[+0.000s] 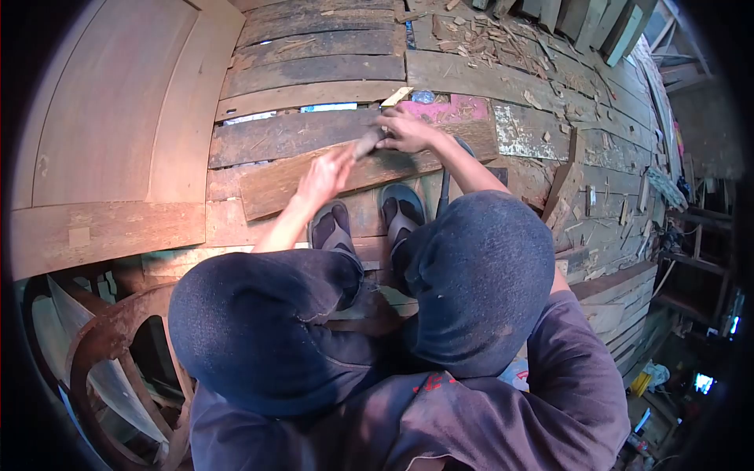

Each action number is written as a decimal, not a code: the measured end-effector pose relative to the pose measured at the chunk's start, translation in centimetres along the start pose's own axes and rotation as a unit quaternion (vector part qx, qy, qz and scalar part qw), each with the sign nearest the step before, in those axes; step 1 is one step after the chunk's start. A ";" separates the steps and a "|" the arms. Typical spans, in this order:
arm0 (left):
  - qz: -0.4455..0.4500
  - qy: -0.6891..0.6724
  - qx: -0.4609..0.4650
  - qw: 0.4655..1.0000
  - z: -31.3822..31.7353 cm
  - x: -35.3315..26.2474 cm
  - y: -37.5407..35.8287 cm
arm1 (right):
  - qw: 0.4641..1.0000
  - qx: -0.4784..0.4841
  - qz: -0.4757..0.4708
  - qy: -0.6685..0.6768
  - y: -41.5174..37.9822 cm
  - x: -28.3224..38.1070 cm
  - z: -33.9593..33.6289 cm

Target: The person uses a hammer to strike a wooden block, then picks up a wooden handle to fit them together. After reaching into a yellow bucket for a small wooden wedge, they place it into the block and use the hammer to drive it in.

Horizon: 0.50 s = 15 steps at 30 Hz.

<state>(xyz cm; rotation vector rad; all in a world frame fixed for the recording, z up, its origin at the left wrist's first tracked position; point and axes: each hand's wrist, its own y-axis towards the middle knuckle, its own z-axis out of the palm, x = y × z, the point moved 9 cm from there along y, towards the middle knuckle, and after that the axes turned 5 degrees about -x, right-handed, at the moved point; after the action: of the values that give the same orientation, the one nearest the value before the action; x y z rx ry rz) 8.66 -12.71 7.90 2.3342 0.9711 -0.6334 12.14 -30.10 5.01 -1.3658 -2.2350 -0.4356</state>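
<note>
Squatting over weathered plank (314, 177) on slatted wooden floor | left hand (326, 174) pressing it flat, fingers together | right hand (404, 132) gripping dark tool (367, 141) | risking slippage toward left hand, sandalled feet (369, 220).

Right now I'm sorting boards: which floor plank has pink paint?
The pink-painted plank just beyond the right hand; the neighbouring planks are bare grey-brown wood.
</note>
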 end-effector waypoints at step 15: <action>0.006 0.077 -0.041 0.996 -1.0 0.2 -0.1 | 0.968 -0.112 -0.137 -0.178 -0.4 7.1 -0.6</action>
<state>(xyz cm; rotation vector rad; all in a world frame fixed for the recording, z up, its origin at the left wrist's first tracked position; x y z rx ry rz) 8.98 -11.91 8.53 2.3399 1.0290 -0.4053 9.18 -25.36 9.45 -1.3319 -2.7608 -0.5936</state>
